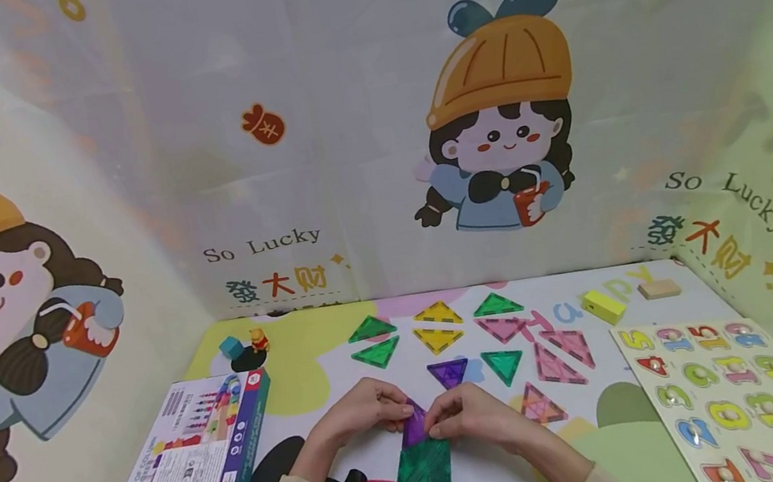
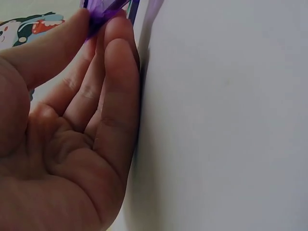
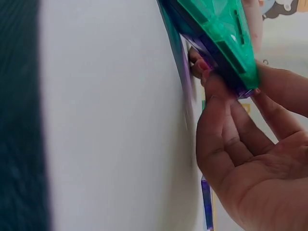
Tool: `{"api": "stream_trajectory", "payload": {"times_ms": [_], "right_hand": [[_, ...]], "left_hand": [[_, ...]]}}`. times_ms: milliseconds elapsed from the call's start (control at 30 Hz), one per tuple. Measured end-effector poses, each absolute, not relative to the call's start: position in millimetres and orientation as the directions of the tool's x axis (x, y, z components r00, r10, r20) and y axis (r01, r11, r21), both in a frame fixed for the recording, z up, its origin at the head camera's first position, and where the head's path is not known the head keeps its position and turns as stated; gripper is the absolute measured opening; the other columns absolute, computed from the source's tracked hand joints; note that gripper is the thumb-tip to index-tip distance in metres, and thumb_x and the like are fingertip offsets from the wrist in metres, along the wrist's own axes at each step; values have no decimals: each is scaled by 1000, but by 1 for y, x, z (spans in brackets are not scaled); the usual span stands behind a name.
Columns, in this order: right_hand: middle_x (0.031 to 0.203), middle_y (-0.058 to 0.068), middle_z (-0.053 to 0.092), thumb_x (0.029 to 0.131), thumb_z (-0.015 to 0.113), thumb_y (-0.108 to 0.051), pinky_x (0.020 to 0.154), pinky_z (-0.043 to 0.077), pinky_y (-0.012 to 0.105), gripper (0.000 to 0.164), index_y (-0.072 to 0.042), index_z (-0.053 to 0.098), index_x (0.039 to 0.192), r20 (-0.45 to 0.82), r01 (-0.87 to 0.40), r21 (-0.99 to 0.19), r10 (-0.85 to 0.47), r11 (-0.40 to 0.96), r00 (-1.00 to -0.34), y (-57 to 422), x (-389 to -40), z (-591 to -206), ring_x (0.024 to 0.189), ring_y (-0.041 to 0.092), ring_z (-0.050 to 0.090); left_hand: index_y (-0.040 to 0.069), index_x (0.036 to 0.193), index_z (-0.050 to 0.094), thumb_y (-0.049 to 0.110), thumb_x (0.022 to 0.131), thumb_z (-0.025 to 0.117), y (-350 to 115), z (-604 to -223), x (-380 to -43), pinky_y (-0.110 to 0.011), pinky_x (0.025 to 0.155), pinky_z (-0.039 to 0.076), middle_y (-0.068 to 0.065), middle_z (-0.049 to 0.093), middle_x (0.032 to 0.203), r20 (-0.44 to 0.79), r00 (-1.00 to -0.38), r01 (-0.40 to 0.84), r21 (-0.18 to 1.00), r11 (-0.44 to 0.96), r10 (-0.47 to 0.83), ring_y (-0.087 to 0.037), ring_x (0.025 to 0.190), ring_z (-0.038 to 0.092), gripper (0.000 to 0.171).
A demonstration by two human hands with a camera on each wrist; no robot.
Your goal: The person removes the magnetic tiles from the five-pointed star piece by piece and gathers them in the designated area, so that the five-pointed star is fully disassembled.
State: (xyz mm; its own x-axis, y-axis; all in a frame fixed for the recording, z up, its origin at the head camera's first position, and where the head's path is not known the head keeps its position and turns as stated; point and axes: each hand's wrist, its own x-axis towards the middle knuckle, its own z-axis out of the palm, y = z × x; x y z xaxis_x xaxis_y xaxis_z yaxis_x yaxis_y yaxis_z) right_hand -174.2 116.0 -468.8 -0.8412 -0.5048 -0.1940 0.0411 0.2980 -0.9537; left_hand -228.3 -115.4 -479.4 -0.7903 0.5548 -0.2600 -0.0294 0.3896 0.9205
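Observation:
In the head view a translucent green square magnetic tile (image 1: 424, 475) lies near the front of the table, with a purple triangular tile (image 1: 413, 426) joined at its far edge. My left hand (image 1: 361, 413) pinches the purple tile near its tip between thumb and fingers; the left wrist view shows the purple piece (image 2: 103, 12) at those fingertips. My right hand (image 1: 479, 422) pinches the corner where purple meets green. In the right wrist view the thumb lies by the corner of the green tile (image 3: 231, 36), the forefinger beneath. The fingertips partly hide the purple tile.
Beyond my hands lie several triangular tiles, among them a purple one (image 1: 449, 373), a green one (image 1: 503, 366) and a pink one (image 1: 540, 405). A box (image 1: 187, 466) sits at the left, a number board (image 1: 748, 394) at the right. Small blocks (image 1: 604, 307) stand farther back.

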Motion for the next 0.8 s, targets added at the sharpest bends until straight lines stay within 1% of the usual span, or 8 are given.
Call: {"api": "stream_trajectory", "payload": {"times_ms": [133, 300, 467, 667, 800], "right_hand": [[93, 1, 74, 90, 71, -17, 74, 52, 25, 18, -3, 75, 100, -208, 48, -951, -517, 306, -830, 118, -175, -470, 80, 11, 58], [97, 4, 75, 88, 72, -16, 78, 54, 25, 19, -3, 74, 102, -230, 66, -949, -536, 309, -812, 121, -174, -470, 84, 11, 62], [96, 7, 75, 86, 74, -12, 77, 55, 25, 21, 0, 73, 103, -239, 83, -953, -554, 292, -798, 122, -173, -469, 82, 11, 65], [94, 8, 75, 86, 74, -9, 75, 55, 23, 21, 2, 72, 103, -229, 83, -960, -575, 269, -786, 122, -171, -467, 80, 10, 68], [92, 8, 75, 86, 73, -9, 74, 54, 23, 20, 2, 72, 102, -223, 79, -961, -575, 265, -787, 122, -170, -468, 79, 9, 67]], "left_hand": [[-1, 95, 73, 18, 90, 73, -115, -480, -228, -26, 63, 57, 2, 64, 72, -260, -801, -42, 923, 383, 539, -9, 65, 61, 20], [0, 94, 73, 19, 90, 72, -117, -480, -228, -24, 62, 57, 1, 65, 71, -266, -817, -52, 918, 393, 512, -8, 64, 61, 19], [0, 95, 71, 18, 91, 72, -121, -480, -231, -24, 63, 59, -1, 67, 74, -268, -830, -71, 920, 384, 490, -8, 65, 63, 19], [-1, 102, 68, 20, 92, 71, -132, -482, -238, -27, 71, 61, -5, 70, 84, -287, -860, -146, 930, 337, 421, -11, 72, 69, 24], [-2, 104, 67, 21, 93, 70, -140, -484, -242, -28, 71, 61, -6, 71, 83, -292, -878, -176, 934, 311, 380, -12, 73, 70, 25]]}}
